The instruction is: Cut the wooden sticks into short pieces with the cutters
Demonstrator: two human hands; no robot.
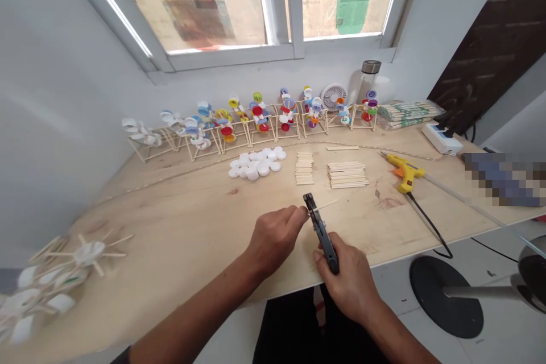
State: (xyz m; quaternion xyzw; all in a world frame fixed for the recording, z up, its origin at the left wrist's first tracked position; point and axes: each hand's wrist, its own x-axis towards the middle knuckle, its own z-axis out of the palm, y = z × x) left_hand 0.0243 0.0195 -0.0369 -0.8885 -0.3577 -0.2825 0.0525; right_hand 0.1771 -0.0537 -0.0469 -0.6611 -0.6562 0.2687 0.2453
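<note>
My left hand (277,236) is closed in a pinch on one end of a thin wooden stick (327,205). That stick passes across the head of the dark pliers (322,230), with its free end pointing right. Around the handles of the pliers my right hand (350,273) is wrapped, near the table's front edge. Just beyond the tool lie two bundles of cut sticks, a shorter stack (304,169) and a longer stack (347,175). Left of them is a cluster of white bottle caps (256,164).
A row of stick frames with coloured cap wheels (260,116) lines the back. On the right lie a yellow glue gun (405,172) with a cord and a white power strip (441,139). Bagged sticks (409,114), a small fan (334,96) and a bottle (369,81) stand behind. Stick-and-cap wheels (89,253) lie at left.
</note>
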